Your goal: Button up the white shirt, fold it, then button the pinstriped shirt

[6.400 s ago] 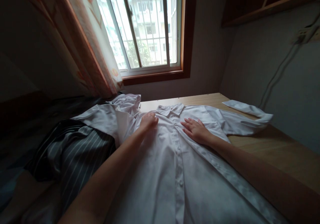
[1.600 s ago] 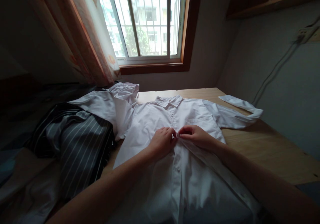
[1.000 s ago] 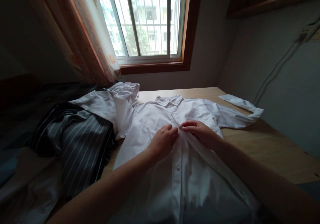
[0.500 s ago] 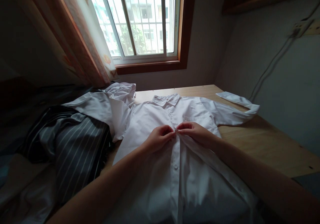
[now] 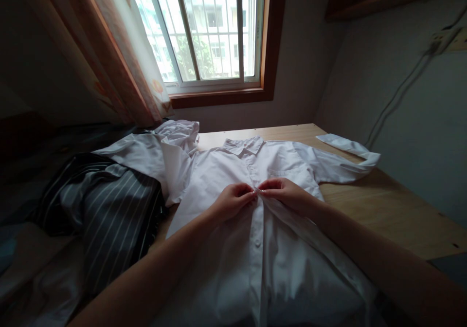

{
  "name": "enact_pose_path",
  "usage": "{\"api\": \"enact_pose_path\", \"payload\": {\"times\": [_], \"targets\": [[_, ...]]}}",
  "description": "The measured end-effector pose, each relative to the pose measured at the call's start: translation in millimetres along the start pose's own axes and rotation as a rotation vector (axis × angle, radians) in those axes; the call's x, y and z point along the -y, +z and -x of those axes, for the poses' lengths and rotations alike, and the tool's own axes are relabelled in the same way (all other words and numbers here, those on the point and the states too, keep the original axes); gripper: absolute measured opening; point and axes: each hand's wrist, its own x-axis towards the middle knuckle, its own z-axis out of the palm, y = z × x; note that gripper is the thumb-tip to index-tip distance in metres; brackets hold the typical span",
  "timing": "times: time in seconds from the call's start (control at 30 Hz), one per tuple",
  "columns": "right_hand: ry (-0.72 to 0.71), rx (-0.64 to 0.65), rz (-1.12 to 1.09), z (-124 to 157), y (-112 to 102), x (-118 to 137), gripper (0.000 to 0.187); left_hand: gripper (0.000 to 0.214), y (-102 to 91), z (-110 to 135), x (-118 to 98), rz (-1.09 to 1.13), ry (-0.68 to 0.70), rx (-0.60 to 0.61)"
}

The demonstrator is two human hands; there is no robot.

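Note:
A white button-up shirt [image 5: 215, 171] lies front up, its collar [image 5: 243, 145] toward the window. My left hand [image 5: 233, 200] pinches the front edge about mid-chest. Right beside it, my right hand [image 5: 282, 193] is closed on the opposite front edge, and the fingertips of both hands nearly meet. Whatever sits between the fingertips is too small to make out. Below the hands the button strip [image 5: 257, 259] runs toward me with a button [image 5: 257, 243] showing. Lower down, the right front panel falls apart from the strip in a loose fold. One sleeve [image 5: 343, 164] bends out to the right.
The shirt rests on a wooden table [image 5: 386, 205]. A dark striped cloth [image 5: 116, 215] is heaped at the left, with more white fabric [image 5: 178, 135] behind it. Beyond are a barred window [image 5: 204, 35] and a curtain [image 5: 120, 64]. A cable [image 5: 394, 96] hangs down the right wall.
Both hands keep their pinch at the same spot on the shirt front. The view has shifted very slightly; nothing else visibly moved.

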Motion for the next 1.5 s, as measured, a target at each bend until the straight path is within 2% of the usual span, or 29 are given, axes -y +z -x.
{"api": "enact_pose_path", "payload": {"times": [0.3, 0.47, 0.7, 1.07, 1.33, 1.5], "targets": [[0.031, -0.008, 0.008, 1.6, 0.6, 2.7, 0.032, 0.035, 1.9, 1.1, 0.8, 0.180, -0.111, 0.014], [0.024, 0.000, 0.025, 2.3, 0.3, 3.8, 0.033, 0.039, 2.5, 1.8, 2.2, 0.262, -0.129, 0.025], [-0.001, -0.005, 0.033, 2.7, 2.7, 5.5, 0.033, 0.042, 1.5, 2.0, 1.8, 0.253, -0.138, 0.042], [-0.070, -0.021, 0.175, 3.7, 3.1, 6.6, 0.035, 0.039, 1.9, 2.2, 2.4, 0.237, -0.146, 0.032], [-0.076, -0.002, 0.096, 2.8, 4.1, 2.6, 0.028, 0.038, 2.5, 2.8, 0.3, 0.265, -0.138, 0.037], [-0.119, -0.003, 0.192, 1.2, 4.0, 3.5, 0.024, 0.036, 2.5, 2.1, 2.7, 0.258, -0.133, 0.033]]}}
